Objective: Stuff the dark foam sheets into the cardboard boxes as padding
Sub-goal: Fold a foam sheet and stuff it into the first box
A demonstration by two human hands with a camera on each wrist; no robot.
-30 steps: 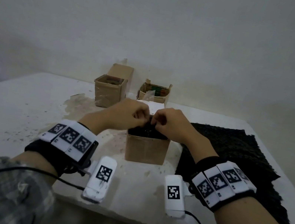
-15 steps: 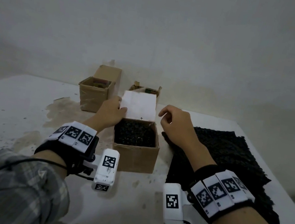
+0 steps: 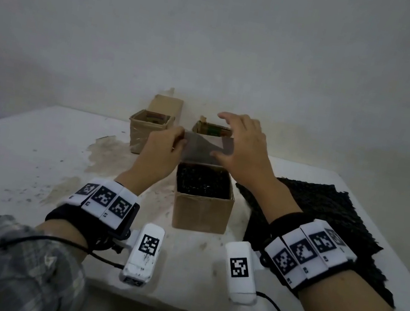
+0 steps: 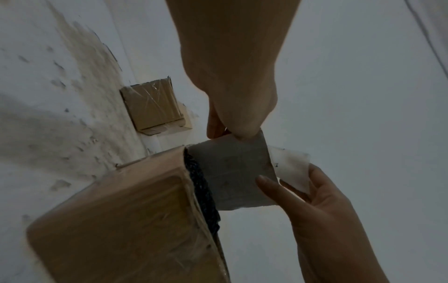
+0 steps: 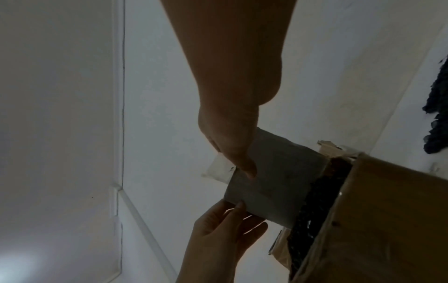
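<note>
An open cardboard box [image 3: 202,214] stands mid-table, filled to the rim with dark foam [image 3: 203,185]. Its pale back flap [image 3: 199,149] stands upright. My left hand [image 3: 174,138] pinches the flap's left edge. My right hand [image 3: 238,144] holds the right edge, thumb in front and fingers behind. The left wrist view shows the flap [image 4: 232,172], the box [image 4: 121,220], the foam [image 4: 203,191] and both pinches. In the right wrist view, the flap [image 5: 274,181] rises from the box [image 5: 387,220]. A loose dark foam sheet [image 3: 325,210] lies flat to the right of the box.
Two more open cardboard boxes stand by the wall: one [image 3: 148,129] with a raised flap, another [image 3: 211,129] with coloured contents, partly behind my right hand. The white table [image 3: 22,152] is stained and scuffed left of the box. Its front edge lies under my wrists.
A second ago both hands pressed foam down into the box. The left hand then took the back flap, the right joined it, and the flap now stands upright between them.
</note>
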